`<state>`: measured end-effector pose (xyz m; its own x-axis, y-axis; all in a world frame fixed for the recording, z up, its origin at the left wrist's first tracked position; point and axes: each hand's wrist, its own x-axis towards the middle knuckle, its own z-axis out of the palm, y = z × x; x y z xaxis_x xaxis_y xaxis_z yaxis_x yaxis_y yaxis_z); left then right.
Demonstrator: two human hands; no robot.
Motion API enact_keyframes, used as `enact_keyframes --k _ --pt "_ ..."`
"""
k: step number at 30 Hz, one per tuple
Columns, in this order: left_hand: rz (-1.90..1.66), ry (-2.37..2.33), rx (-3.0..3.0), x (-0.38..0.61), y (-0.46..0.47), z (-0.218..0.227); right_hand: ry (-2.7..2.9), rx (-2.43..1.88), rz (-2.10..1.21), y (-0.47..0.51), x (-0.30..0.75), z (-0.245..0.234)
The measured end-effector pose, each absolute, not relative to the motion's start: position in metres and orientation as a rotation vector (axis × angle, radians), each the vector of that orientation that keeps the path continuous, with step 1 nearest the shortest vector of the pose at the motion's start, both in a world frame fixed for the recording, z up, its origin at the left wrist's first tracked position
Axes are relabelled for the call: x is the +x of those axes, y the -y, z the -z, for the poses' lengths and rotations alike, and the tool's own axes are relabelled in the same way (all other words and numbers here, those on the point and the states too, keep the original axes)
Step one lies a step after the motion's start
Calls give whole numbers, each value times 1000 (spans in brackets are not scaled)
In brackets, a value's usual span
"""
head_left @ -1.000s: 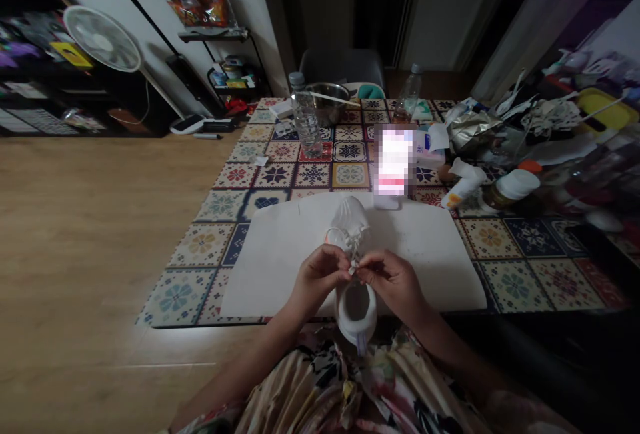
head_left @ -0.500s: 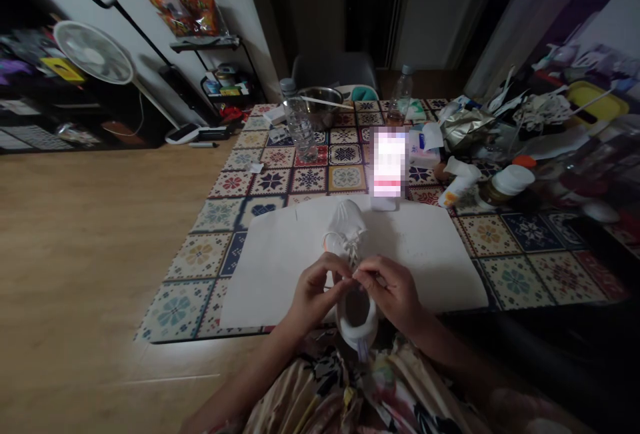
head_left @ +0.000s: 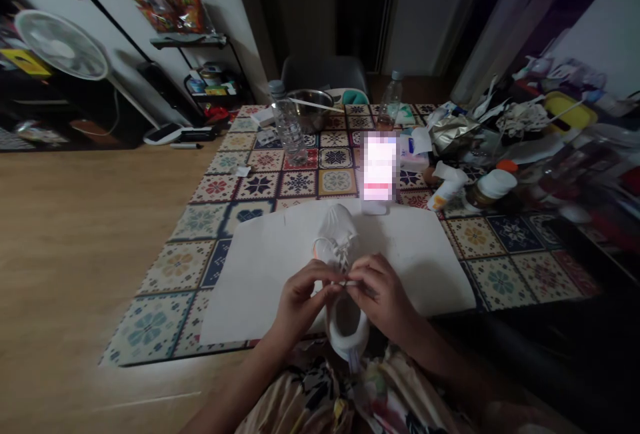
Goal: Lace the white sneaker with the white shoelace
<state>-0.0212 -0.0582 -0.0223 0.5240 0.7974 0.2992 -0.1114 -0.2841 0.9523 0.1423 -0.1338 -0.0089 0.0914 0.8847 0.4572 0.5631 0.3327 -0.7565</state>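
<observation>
Matt white cloth shoe (head_left: 336,234); matt paper sheet (head_left: 260,267); glossy metal bowl (head_left: 311,102).

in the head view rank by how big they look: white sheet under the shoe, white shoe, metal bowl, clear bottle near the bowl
1. white sheet
2. white shoe, though it lies nearest the camera
3. metal bowl and clear bottle look about alike, so unranked

Dim room, wood floor (head_left: 75,221), patterned mat (head_left: 300,181), white fan (head_left: 60,44)
</observation>
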Motion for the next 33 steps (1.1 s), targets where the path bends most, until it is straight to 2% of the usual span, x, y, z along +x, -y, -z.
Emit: enact_keyframes --k 2,8,11,15,20,23,33 --pt "-979 -625 1605 -21 58 22 1545 -1358 -463 132 142 11" --pt "-883 -685 1420 -20 59 22 1306 -1296 -922 125 144 16" --pt "-822 -723 1302 -19 59 21 1285 -1265 -998 124 144 19" --pt "-720 -755 1142 -16 58 19 1402 -1254 -796 128 144 18" --pt "-710 -783 1049 -14 56 17 1835 -1251 -135 131 142 11" --pt "-680 -804 1040 -15 54 17 1893 -1263 101 129 138 8" --pt "-789 -761 1351 -22 31 20 1741 -978 -73 124 144 6"
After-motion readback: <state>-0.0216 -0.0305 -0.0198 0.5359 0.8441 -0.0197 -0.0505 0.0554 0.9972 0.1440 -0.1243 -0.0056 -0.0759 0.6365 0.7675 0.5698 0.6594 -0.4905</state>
